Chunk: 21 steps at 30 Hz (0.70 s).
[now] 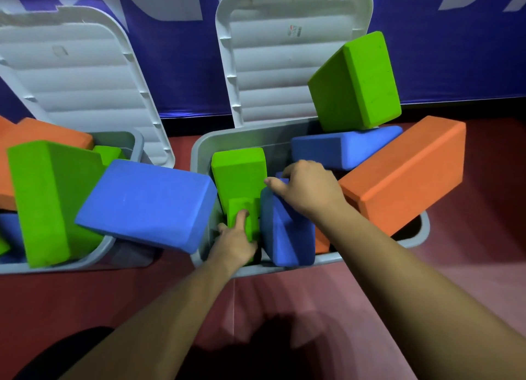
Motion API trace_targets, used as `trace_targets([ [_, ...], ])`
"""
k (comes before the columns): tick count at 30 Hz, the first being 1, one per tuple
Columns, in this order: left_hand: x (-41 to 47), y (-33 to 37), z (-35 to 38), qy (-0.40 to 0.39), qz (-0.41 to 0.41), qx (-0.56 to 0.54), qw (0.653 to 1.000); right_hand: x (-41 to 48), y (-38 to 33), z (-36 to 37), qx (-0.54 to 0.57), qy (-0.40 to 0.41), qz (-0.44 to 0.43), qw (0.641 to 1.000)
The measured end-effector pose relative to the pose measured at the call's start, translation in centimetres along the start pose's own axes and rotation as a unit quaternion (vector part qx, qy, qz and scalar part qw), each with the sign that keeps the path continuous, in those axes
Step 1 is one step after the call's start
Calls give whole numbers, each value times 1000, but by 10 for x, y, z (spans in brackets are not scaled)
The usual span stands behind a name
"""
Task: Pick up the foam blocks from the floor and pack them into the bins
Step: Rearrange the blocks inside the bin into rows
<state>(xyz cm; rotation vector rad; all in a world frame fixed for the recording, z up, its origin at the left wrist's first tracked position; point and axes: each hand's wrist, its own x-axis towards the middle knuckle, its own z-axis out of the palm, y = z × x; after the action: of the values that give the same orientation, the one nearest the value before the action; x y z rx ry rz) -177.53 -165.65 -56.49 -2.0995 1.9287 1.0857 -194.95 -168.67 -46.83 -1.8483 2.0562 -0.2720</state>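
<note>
Packing the right-hand bin (256,136) | we are clasping the blue foam block (287,237) by its top edge with the right hand (307,191), the left hand (233,245) pinching the green foam block (239,174) | likely light, squashy, non-slip: edges are serving as holds

Both bare forearms stretched forward. The left hand (233,244) gripped a green block (252,223), thumb on top; the right hand (310,188) curled over a blue block (284,237).

the left hand (232,244) and right hand (308,190) were bare, both forearms unsleeved; dark clothing (65,348) showed below.

Red floor (469,265) — left bin (85,261), right bin (414,238)
</note>
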Motion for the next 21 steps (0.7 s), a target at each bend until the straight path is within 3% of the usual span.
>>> trace_targets([
  [3,4,-1,4,4,-2,-6,1000,-11,-1,22,62,-87,33,994],
  [9,10,-9,5,32,-13,-21,999,2,-2,53,119,-95,54,987],
  [15,9,-15,13,56,-9,-25,998,21,12,90,162,-237,79,955],
  [18,11,-16,14,60,1,-13,998,15,23,110,194,-206,149,947],
  [21,14,-16,13,59,-2,13,998,16,15,125,209,-172,159,949],
])
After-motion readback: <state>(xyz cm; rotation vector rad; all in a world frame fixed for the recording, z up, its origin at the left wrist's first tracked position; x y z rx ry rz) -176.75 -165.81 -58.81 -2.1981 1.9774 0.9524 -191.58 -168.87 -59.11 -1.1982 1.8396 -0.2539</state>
